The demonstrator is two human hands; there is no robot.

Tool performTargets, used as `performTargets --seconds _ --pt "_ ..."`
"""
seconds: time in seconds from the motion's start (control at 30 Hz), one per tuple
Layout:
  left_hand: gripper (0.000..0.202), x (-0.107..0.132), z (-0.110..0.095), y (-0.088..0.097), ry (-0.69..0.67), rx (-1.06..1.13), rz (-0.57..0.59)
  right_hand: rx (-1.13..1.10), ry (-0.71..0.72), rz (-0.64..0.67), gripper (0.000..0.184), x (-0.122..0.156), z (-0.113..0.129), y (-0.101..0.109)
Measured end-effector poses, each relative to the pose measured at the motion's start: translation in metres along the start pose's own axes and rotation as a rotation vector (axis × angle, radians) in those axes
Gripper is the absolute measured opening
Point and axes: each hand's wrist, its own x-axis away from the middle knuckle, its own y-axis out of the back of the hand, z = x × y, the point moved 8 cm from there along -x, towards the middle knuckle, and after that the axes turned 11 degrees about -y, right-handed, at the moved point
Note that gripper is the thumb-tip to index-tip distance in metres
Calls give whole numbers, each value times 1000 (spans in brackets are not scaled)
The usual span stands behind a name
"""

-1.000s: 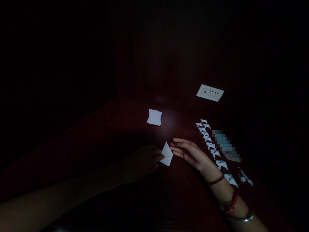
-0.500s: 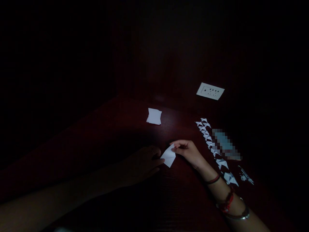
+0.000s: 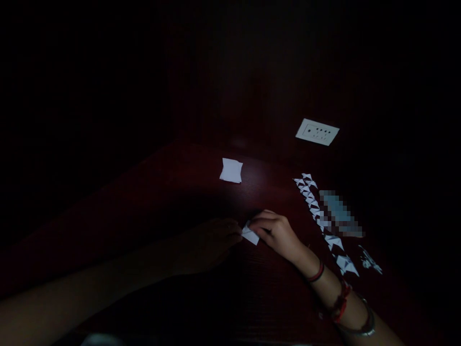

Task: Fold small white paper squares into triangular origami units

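A small white sheet of paper [image 3: 251,236], partly folded, lies between my two hands on the dark red table. My right hand [image 3: 276,231] is closed on its upper right part, the fingers bent over the fold and hiding some of it. In deep shadow, my left hand [image 3: 221,238] has its fingertips pinched at the paper's left edge. Beyond both hands rests a stack of white paper squares [image 3: 231,170]. To the right of my right hand runs a row of folded paper pieces [image 3: 310,202], with larger folded pieces [image 3: 346,265] at the near end.
A blurred-out bluish flat object [image 3: 340,211] lies right of the row. Nearer me is a small heap of white bits [image 3: 370,260]. A white wall socket [image 3: 317,132] is set above the table [image 3: 187,168] at the back. The surroundings are very dark.
The paper's upper part has been folded over toward me, so less of it shows. My right fingers have moved left and down onto the fold. The view has shifted slightly.
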Motion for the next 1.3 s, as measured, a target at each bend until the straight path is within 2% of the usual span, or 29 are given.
performTargets --seconds 0.17,0.33,0.47,0.67,0.8,0.87,0.93,0.97,1.07,1.17,1.3 --pt "29 -1 5 3 21 15 16 -20 48 35 21 2 1 -5" --pt "30 1 9 0 58 -13 35 -19 19 6 22 0 -3 -6" --pt "31 5 15 -3 119 -66 4 -32 -5 -1 22 -1 -5 -6" --pt "33 5 16 -4 120 -88 40 -18 -35 -52 21 -2 -9 -2" --pt "28 7 19 -13 129 -74 18 9 -64 -78 18 -4 -11 -4" --pt "28 9 25 -21 211 -54 11 35 -76 -80 17 -5 -12 -6" --pt "27 15 36 -22 381 -22 -54 64 -82 -75 16 -6 -11 -9" --pt "27 15 37 -21 419 -11 -73 75 -84 -71 16 -6 -10 -10" --pt "25 8 26 -16 300 -13 -56 107 -81 -60 17 -6 -9 -11" --pt "34 3 16 -10 167 -57 -14 123 -60 -36 18 -6 -7 -12" --pt "39 6 17 -13 99 -94 1 111 -29 -4 18 -4 -8 -12"
